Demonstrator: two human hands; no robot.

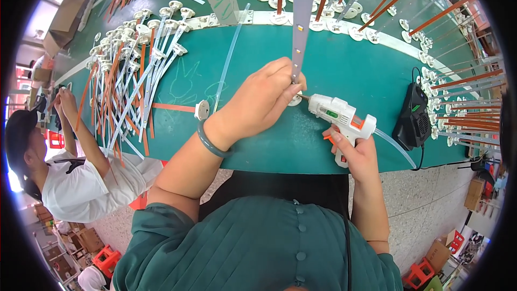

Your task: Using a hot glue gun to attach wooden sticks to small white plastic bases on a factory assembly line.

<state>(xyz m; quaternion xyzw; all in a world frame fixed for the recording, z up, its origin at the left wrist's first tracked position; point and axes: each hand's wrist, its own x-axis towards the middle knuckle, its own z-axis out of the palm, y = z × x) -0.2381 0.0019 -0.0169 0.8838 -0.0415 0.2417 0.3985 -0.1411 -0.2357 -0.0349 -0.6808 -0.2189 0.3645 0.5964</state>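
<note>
My left hand (264,98) is closed around the lower end of an upright LED strip (300,28), a narrow pale bar with small yellow-orange chips. At its foot is a white round base (294,101), partly hidden by my fingers. My right hand (358,153) grips a white glue gun (333,109) with an orange trigger. Its nozzle points left, at or very near the strip's foot; whether it touches, I cannot tell. A clear glue stick (397,147) trails from the back of the gun.
Strips with white bases (126,70) lie piled at left; one white base (202,109) lies near my left wrist. A clear rod (232,56) lies flat. Upright strips (458,121) crowd the right and far side. A black device (413,116) stands right. A co-worker (81,178) sits left.
</note>
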